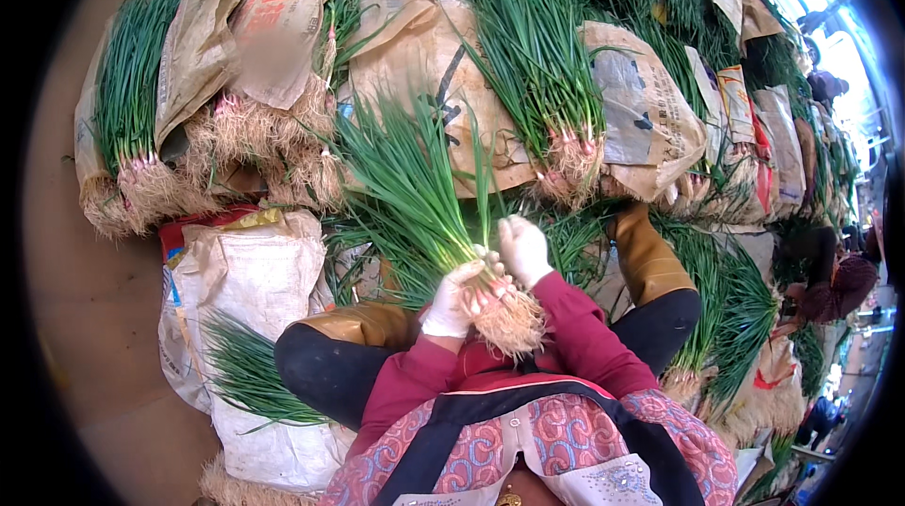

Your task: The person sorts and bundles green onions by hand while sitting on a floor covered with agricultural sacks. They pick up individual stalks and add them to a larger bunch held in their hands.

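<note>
In front of my lap I hold up a bunch of spring onions (434, 195), green tops pointing up and away, pale pink stems below, tan roots hanging nearest me. My left hand (457, 297), in a white glove, wraps round the stems just above the roots. Close beside the stems on the right is my right hand (524, 249), also white-gloved, its fingers curled. A few leaves stand apart from the bunch next to it. Whether a stalk is pinched in those right fingers cannot be made out.
Beyond my hands, piled bunches of spring onions (542, 63) lie among paper sacks (650, 110). A white sack (259, 270) is at my left, with loose green tops (250, 365) on it. More bunches (745, 308) lie at right, near a bent-over person (834, 285).
</note>
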Tool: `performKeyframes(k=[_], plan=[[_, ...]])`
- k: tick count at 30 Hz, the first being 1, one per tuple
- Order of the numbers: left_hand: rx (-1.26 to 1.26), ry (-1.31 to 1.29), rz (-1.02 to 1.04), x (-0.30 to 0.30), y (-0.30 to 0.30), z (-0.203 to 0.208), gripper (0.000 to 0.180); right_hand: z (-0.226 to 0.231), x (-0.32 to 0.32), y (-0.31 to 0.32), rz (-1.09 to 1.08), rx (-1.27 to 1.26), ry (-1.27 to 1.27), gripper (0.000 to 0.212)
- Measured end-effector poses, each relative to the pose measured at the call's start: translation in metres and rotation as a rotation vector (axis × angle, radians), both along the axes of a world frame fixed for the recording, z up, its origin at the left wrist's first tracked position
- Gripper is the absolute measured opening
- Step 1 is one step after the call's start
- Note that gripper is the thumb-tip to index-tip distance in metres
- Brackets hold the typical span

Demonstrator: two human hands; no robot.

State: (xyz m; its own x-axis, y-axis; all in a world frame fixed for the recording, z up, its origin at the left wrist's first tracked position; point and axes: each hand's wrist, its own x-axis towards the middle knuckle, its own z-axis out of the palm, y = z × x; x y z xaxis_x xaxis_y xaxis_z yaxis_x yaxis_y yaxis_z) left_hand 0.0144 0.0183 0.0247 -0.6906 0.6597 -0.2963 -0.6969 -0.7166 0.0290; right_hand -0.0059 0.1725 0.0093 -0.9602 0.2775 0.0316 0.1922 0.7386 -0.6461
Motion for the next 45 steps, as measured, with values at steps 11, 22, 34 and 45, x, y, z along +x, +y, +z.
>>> performKeyframes(k=[11,22,34,45], plan=[[0.05,-0.004,-0.007,-0.006,-0.003,0.014,0.033,0.016,-0.026,0.022,0.09,-1.3,-0.565,0.055],[0.039,0.066,0.028,-0.005,-0.005,0.001,0.026,0.045,-0.009,-0.012,0.177,-0.541,-0.184,0.018],[-0.037,0.221,0.099,-0.014,-0.002,0.023,0.063,0.009,-0.041,0.055,0.147,0.084,-0.183,0.041],[-0.122,0.143,-0.011,-0.016,0.001,0.004,0.039,-0.046,-0.071,0.113,-0.171,0.111,-0.219,0.031]])
